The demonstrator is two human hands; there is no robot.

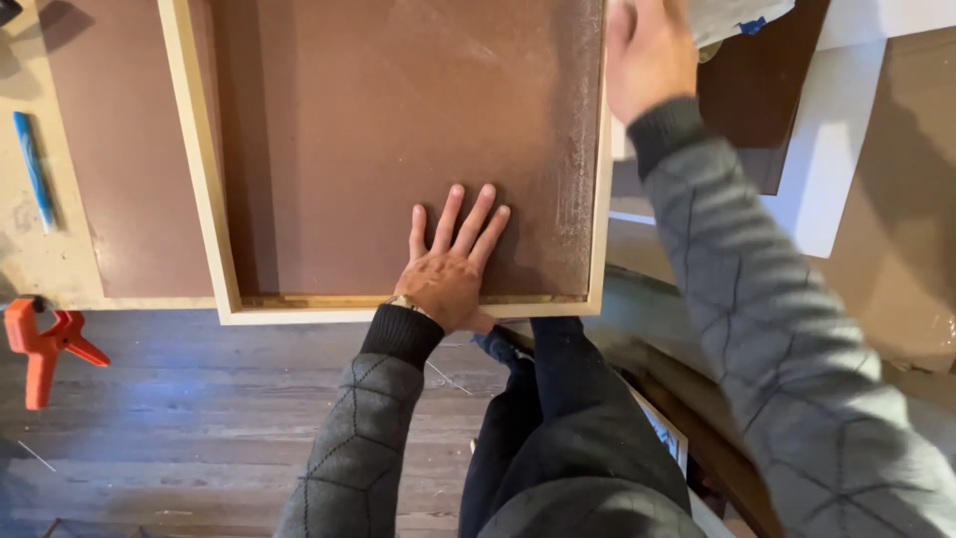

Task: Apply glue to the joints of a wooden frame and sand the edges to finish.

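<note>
1. Left hand [450, 267] lies flat, palm down, fingers [468, 221] spread wide on the brown hardboard panel [398, 130]; it grips nothing, just presses.
2. The panel sits inside a pale wooden frame [199, 169]; the near frame rail runs just behind the heel of the left hand, under the wrist.
3. Right hand [647, 55] is up at the frame's far right edge, beside a grey sheet [732, 15] at the top of the view. Its fingertips are cut off by the picture edge, so I cannot tell whether they are curled on anything.
4. Pale dust streaks on the panel lie right of the left fingertips, along the right rail.
5. Handling, as a judgement: the frame with its panel looks stiff, light to moderate in weight, and broad, so awkward for one hand. The panel face looks smooth and dusty, likely slippery under a flat palm. Best hold is on the wooden rails at opposite sides, not the thin panel.
6. An orange clamp [40, 349] hangs well left of the left hand; a blue pencil [33, 169] lies on the bench beyond it.
</note>
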